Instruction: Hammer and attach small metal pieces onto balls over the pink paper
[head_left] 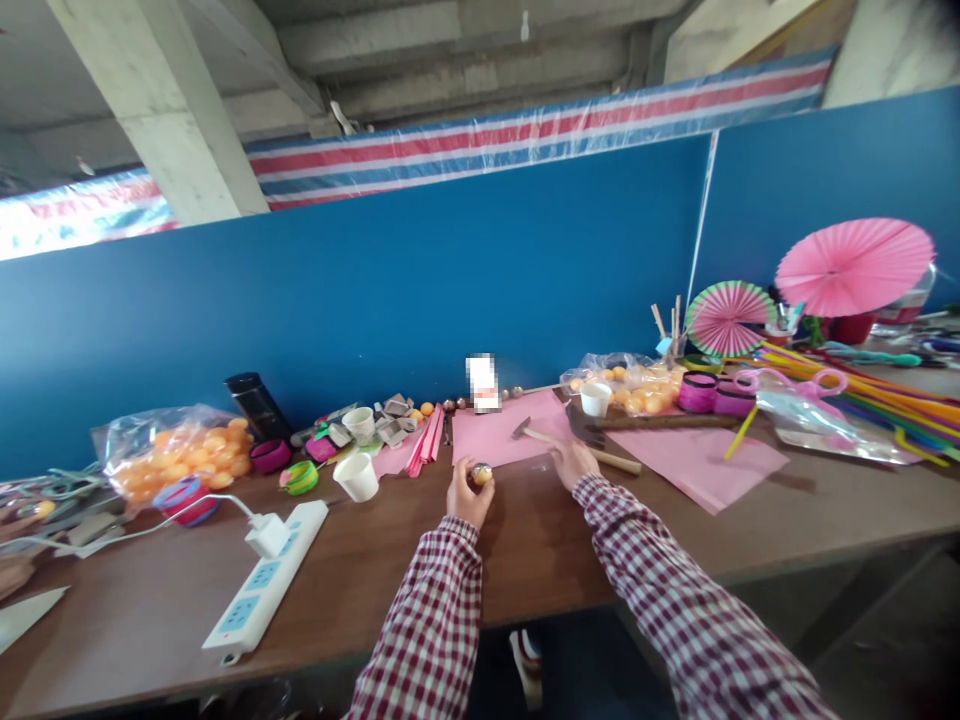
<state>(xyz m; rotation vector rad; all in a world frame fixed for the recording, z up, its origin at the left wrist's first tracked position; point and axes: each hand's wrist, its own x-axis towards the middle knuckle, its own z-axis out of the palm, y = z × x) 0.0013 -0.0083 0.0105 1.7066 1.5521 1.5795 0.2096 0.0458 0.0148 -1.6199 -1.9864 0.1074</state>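
My left hand (pixel 469 494) is closed around a small shiny ball (pixel 482 474), silvery on top and yellowish below, held between thumb and fingers just above the brown table. To its right, my right hand (pixel 574 463) is curled over the wooden handle of a hammer (pixel 619 461). The hammer's dark head points left and lies over a pink sheet (pixel 487 440). My fingers hide the middle of the handle. A second pink sheet (pixel 709 465) lies further right, beneath another long-handled tool (pixel 660 423) with a dark head.
A white power strip (pixel 274 570) lies left of my arms, near a white paper cup (pixel 355 478). Bags of orange balls (pixel 187 455) stand on both sides. Pink scissors (pixel 799 385), paper fans (pixel 855 268) and coloured sticks occupy the right. A blue partition (pixel 465 270) rises behind.
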